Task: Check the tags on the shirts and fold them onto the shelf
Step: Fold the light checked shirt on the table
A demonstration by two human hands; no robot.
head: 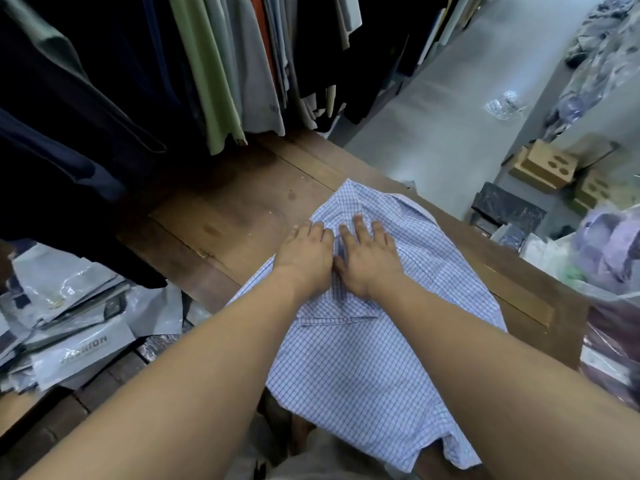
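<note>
A blue-and-white checked shirt [374,368] lies spread on the brown wooden shelf [221,216], its lower part hanging over the near edge. My left hand [304,254] and my right hand [369,258] lie side by side, palms down, on the upper part of the shirt near its collar. The fingers of both hands are straight and press the fabric flat. No tag shows.
Dark, green and grey garments [214,64] hang above the shelf at the back left. Grey plastic garment bags [79,334] are piled at the left. A bag of purple clothes [609,251] sits at the right, with cardboard boxes [547,164] and grey floor beyond.
</note>
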